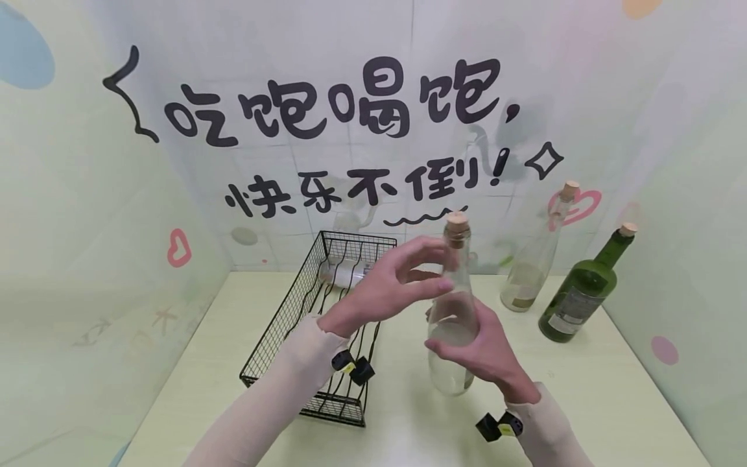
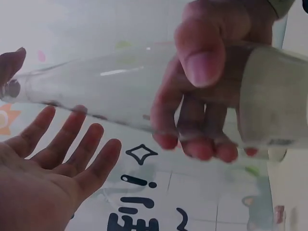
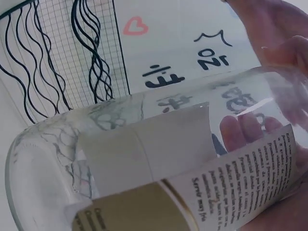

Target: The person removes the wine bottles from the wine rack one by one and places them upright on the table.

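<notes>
A clear glass bottle (image 1: 452,379) with a cork (image 1: 458,220) in its neck stands roughly upright in front of me. My right hand (image 1: 493,347) grips its body, thumb on one side and fingers curled round the other. At the neck is my left hand (image 1: 391,279), thumb in front and fingers partly behind the glass. The left wrist view shows that left hand (image 2: 43,183) with its fingers spread and fairly straight beside the neck. A white and gold label (image 3: 240,183) shows on the bottle in the right wrist view. Whether the base touches the table cannot be seen.
Left of the bottle, a black wire rack (image 1: 334,411) with wavy dividers holds a clear bottle (image 1: 344,274) lying down at its far end. At the back right stand a corked clear bottle (image 1: 528,272) and a corked green bottle (image 1: 583,285). Printed walls enclose the table (image 1: 403,434).
</notes>
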Action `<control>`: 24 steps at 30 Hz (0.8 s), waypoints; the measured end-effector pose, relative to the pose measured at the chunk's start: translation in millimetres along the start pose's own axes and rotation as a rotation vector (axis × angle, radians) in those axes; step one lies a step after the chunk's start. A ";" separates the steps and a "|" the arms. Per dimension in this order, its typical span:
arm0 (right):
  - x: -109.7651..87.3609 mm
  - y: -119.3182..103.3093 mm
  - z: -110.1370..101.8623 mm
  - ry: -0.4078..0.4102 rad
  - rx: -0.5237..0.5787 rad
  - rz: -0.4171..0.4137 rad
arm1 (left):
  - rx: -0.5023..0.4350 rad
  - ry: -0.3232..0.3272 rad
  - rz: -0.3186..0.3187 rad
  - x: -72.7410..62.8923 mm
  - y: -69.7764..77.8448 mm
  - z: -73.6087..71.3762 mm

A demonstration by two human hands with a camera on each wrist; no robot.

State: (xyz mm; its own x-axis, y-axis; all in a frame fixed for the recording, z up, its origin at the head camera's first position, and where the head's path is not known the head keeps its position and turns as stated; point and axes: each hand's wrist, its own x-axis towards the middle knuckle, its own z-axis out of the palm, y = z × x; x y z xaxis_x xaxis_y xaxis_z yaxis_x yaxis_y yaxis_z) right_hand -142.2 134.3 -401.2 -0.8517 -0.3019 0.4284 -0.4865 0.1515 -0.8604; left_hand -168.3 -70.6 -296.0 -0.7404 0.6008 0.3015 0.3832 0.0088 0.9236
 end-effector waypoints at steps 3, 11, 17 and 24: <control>-1.4 0.3 -14.1 0.030 -0.024 0.006 | 0.101 0.012 -0.013 -7.5 -4.6 -6.9; -6.6 3.4 -53.2 0.128 -0.066 -0.054 | 0.325 0.028 -0.061 -34.4 -20.5 -24.2; -15.6 4.6 -79.9 0.233 -0.046 -0.039 | 0.516 0.024 -0.164 -61.4 -31.4 -29.2; -29.1 11.7 -107.5 0.320 0.008 -0.049 | 0.661 -0.044 -0.217 -99.5 -48.0 -32.9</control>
State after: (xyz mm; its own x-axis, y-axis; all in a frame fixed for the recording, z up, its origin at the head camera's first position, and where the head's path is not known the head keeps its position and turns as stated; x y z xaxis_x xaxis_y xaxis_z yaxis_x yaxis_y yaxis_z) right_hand -144.0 246.1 -394.0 -0.8461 0.0026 0.5331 -0.5278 0.1363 -0.8384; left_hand -131.2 -157.2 -362.5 -0.8204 0.5623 0.1039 0.4957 0.6088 0.6194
